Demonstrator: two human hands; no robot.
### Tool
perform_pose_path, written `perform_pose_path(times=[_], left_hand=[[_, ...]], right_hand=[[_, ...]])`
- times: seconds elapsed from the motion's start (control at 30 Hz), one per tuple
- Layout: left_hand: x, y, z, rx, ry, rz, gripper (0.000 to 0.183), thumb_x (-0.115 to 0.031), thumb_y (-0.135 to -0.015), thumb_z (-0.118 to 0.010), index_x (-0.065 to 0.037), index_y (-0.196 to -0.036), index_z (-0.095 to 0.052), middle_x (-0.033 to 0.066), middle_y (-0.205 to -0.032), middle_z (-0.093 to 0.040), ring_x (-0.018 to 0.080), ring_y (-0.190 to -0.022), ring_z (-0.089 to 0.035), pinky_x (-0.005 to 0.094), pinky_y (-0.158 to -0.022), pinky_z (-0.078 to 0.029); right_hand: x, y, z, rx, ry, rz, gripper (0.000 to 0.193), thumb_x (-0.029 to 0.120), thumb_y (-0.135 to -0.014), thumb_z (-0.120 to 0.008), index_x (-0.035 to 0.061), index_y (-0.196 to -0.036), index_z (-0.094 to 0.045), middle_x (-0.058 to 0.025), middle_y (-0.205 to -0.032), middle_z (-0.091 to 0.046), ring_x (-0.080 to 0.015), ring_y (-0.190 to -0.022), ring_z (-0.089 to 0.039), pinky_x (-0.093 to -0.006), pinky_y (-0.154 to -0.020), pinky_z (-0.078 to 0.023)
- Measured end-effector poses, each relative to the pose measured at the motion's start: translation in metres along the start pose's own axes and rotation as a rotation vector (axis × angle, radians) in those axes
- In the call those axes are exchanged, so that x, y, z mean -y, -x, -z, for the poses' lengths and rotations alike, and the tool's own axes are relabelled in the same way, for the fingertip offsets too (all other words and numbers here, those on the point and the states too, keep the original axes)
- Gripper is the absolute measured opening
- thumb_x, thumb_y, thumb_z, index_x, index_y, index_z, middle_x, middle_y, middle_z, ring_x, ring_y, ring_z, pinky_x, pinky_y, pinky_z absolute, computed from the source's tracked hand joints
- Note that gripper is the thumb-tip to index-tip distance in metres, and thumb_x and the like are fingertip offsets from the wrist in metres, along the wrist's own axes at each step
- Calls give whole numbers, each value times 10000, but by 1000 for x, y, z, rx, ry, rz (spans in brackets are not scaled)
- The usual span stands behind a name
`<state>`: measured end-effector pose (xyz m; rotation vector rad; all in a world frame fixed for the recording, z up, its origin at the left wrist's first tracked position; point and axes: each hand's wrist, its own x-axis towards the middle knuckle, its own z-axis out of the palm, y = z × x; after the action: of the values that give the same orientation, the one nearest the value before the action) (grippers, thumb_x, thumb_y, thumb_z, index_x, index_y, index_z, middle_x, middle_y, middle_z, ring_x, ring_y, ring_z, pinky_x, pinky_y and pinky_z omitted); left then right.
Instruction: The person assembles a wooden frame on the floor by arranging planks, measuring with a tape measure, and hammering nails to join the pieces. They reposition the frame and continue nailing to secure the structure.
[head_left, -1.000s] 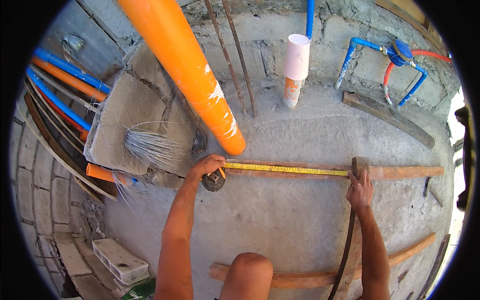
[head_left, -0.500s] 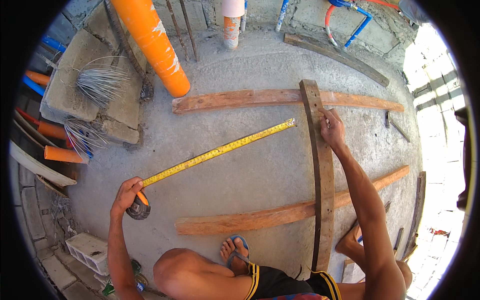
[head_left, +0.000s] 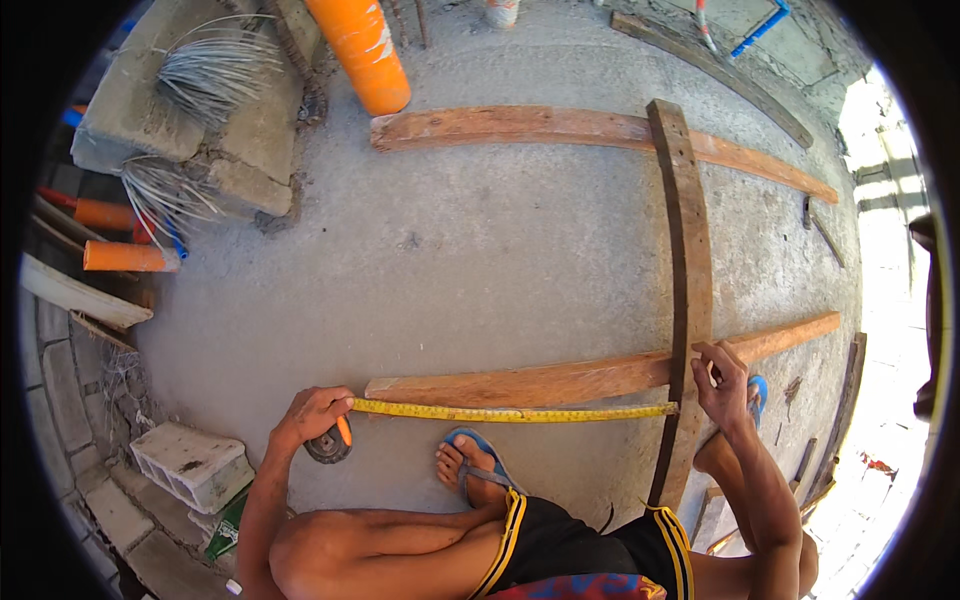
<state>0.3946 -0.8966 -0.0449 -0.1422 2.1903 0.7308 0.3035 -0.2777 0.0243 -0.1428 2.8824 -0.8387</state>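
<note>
My left hand (head_left: 308, 418) is closed around a tape measure (head_left: 328, 446) with a dark case and an orange part. Its yellow blade (head_left: 510, 413) stretches right along the near edge of the near reddish wooden beam (head_left: 520, 385), and its tip reaches the dark wooden crosspiece (head_left: 690, 240). Over that crosspiece, close to the blade's tip, my right hand (head_left: 724, 388) has its fingers curled in together; whatever they may hold is too small to make out. The crosspiece lies across the near beam and a far reddish beam (head_left: 520, 127).
An orange pipe (head_left: 365, 55) rises beyond the far beam. Concrete blocks with bundled wires (head_left: 215, 75) stand at the left, a hollow block (head_left: 190, 460) at the lower left. A loose plank (head_left: 715, 75) lies at the back right, a hammer-like tool (head_left: 825, 235) at the right.
Both hands have come nearer to me and to the right. The tape blade has swung from a slant in mid-floor to lie along the near beam. My right hand has left the crosspiece's far end.
</note>
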Motion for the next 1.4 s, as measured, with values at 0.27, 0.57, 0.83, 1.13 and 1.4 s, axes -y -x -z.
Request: perform_pose_path(times=[0.27, 0.57, 0.83, 1.13, 1.4], left_hand=[[-11, 0, 1, 52, -35, 5, 327, -380, -1010, -493, -107, -988, -671, 111, -786, -667, 286, -745, -659, 431, -700, -496], [-9, -3, -9, 45, 10, -43, 299, -333, -1013, -498, -83, -941, -644, 113, -736, -650, 276, -709, -658, 444, -679, -489], [-4, -9, -5, 100, 104, -118, 263, -290, -1008, -508, -78, -953, -653, 106, -748, -648, 243, -704, -634, 421, -678, -480], [-15, -9, 2, 154, 39, -39, 255, -285, -987, -513, -71, -934, -639, 107, -745, -640, 254, -717, -634, 432, -683, -474], [-18, -6, 3, 86, 56, -70, 260, -263, -949, -540, -31, -854, -612, 130, -752, -672, 310, -700, -654, 423, -671, -493]], right_hand=[[55, 30, -47, 49, 77, -58, 362, 0, -834, -705, 45, -1190, -654, -135, -943, -590, -231, -720, -611, -343, -645, -501], [13, 34, -60, 175, 265, -126, 374, -1, -794, -732, 50, -1163, -698, -137, -970, -628, -338, -849, -658, -438, -735, -525], [3, 36, -61, 144, 331, -23, 331, 29, -820, -723, 101, -1144, -728, -135, -918, -647, -345, -824, -652, -432, -715, -512], [-14, 31, -17, -318, -390, -460, 373, 275, -1072, -438, 7, -1161, -682, 8, -869, -589, -85, -633, -436, -243, -550, -336], [1, 36, -8, -218, -443, -742, 307, 346, -1022, -591, 87, -867, -644, 48, -609, -506, -40, -490, -434, -220, -420, -321]])
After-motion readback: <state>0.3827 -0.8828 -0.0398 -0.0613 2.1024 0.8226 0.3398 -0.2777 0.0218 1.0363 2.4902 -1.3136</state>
